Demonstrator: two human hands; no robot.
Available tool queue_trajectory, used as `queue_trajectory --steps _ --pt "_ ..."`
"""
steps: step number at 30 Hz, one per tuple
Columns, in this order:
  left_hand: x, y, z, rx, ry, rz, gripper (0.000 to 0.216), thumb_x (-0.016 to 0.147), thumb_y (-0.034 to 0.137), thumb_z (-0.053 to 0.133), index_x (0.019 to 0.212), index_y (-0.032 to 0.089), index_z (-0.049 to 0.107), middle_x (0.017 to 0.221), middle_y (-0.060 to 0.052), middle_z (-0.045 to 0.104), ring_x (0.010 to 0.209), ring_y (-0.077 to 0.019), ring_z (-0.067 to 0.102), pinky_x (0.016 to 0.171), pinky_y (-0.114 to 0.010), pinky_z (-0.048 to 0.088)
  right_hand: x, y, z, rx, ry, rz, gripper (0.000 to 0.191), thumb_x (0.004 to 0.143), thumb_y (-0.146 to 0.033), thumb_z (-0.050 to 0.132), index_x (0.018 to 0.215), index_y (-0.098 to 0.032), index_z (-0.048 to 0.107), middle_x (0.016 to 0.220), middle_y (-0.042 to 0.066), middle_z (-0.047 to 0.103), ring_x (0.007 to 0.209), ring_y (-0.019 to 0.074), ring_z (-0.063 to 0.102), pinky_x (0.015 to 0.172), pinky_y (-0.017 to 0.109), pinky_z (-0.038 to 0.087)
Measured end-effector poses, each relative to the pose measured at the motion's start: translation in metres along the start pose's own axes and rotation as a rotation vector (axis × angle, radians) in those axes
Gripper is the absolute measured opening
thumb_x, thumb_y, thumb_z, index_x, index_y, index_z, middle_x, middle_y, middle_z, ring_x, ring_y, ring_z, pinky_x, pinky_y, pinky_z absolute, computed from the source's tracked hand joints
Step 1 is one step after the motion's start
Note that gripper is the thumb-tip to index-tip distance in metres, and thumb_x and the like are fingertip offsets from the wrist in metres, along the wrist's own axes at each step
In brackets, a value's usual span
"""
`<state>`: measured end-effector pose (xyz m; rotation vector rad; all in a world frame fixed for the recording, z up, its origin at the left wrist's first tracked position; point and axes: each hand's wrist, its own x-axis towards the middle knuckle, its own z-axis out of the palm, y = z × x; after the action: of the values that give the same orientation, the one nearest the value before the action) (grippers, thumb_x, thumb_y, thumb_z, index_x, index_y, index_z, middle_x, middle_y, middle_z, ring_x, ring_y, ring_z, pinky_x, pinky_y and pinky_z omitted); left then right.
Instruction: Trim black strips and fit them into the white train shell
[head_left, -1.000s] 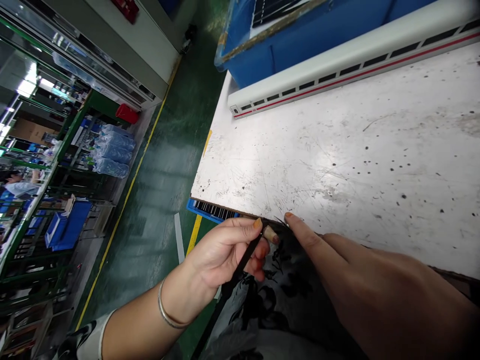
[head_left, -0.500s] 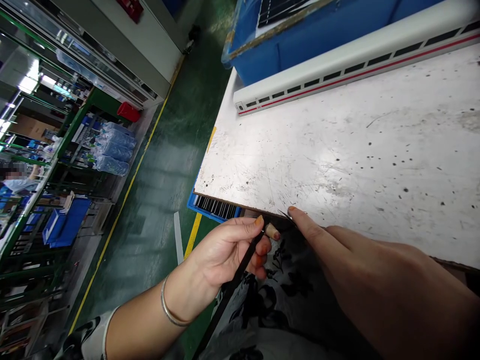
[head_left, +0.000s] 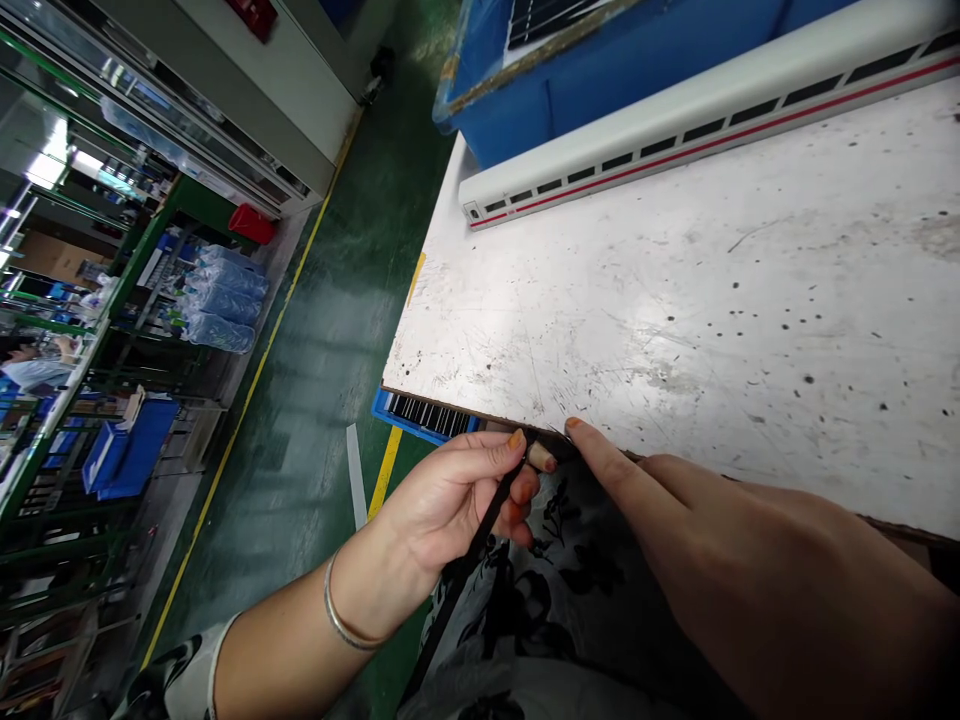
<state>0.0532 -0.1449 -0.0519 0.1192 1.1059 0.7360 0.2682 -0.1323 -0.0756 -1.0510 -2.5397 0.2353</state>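
Note:
My left hand (head_left: 450, 500) is closed in a pinch on a thin black strip (head_left: 469, 560) that runs down toward my lap. A finger with a beige wrap shows at its tip, just below the near edge of the scratched white table (head_left: 675, 300). My right hand (head_left: 712, 540) reaches in from the lower right; its forefinger is stretched out and its tip touches the table edge beside the strip's top end. Its other fingers are hidden. Patterned black and grey cloth (head_left: 555, 580) lies under both hands.
A long white train-shaped piece (head_left: 675, 110) with a red line lies along the table's far side, in front of a blue crate (head_left: 570, 80). Another blue crate (head_left: 420, 415) sits under the table edge. Green floor with yellow lines, shelves and water bottles (head_left: 225, 305) are at left.
Both hands stay at the table's near edge, almost unmoved. The view has shifted slightly; my right forefinger tip has crept a little closer to my left fingers.

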Motion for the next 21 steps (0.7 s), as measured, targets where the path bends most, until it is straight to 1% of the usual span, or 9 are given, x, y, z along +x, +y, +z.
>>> queue_trajectory --steps 3,7,12,17,20,21 --pt "0.0019 0.0006 -0.0013 0.025 -0.017 0.009 0.023 0.084 0.028 0.071 0.071 0.01 0.071 0.056 0.0 0.056 0.044 -0.0078 0.056 0.05 -0.022 0.059 0.0029 -0.0002 -0.0019 0.022 -0.027 -0.031 0.09 0.057 -0.031 0.069 0.142 -0.009 0.049 0.072 0.0 0.061 0.04 0.0123 0.047 0.033 0.03 0.037" --pt "0.0029 0.0011 -0.0002 0.049 -0.031 0.043 0.027 0.081 0.029 0.074 0.063 0.01 0.068 0.054 -0.001 0.057 0.045 -0.009 0.057 0.05 -0.021 0.059 0.0013 -0.0005 0.0005 0.036 -0.04 -0.029 0.089 0.06 -0.03 0.066 0.144 -0.01 0.046 0.07 0.0 0.059 0.041 0.0142 0.049 0.035 0.03 0.035" --pt "0.0046 0.0015 0.0019 0.067 -0.005 0.076 0.023 0.08 0.03 0.075 0.069 0.01 0.07 0.052 0.0 0.055 0.042 -0.0075 0.052 0.05 -0.022 0.058 -0.0011 0.0003 0.0053 0.08 -0.003 -0.021 0.079 0.066 -0.033 0.059 0.142 -0.014 0.05 0.07 0.002 0.061 0.041 0.0154 0.05 0.035 0.03 0.032" --pt "0.0063 0.0028 0.0027 0.077 0.003 0.061 0.02 0.08 0.028 0.074 0.073 0.01 0.071 0.051 0.0 0.055 0.04 -0.0071 0.05 0.049 -0.022 0.058 0.001 -0.0007 0.0037 0.075 -0.004 -0.014 0.08 0.069 -0.038 0.059 0.143 -0.01 0.048 0.067 0.002 0.058 0.038 0.0152 0.046 0.033 0.031 0.032" --pt "0.006 0.0028 0.0037 0.085 0.025 0.058 0.02 0.08 0.027 0.073 0.072 0.01 0.07 0.052 0.001 0.054 0.039 -0.0067 0.048 0.049 -0.022 0.057 0.0018 -0.0034 0.0017 0.075 0.0 -0.016 0.083 0.066 -0.034 0.062 0.143 -0.007 0.047 0.064 0.001 0.054 0.037 0.0144 0.044 0.032 0.03 0.032" --pt "0.0058 0.0027 0.004 0.087 0.033 0.058 0.019 0.08 0.027 0.073 0.072 0.01 0.07 0.052 0.001 0.054 0.039 -0.0066 0.048 0.049 -0.022 0.056 0.0023 -0.0043 0.001 0.067 -0.017 -0.018 0.082 0.066 -0.03 0.062 0.143 -0.006 0.047 0.064 0.001 0.053 0.037 0.0144 0.044 0.032 0.03 0.033"
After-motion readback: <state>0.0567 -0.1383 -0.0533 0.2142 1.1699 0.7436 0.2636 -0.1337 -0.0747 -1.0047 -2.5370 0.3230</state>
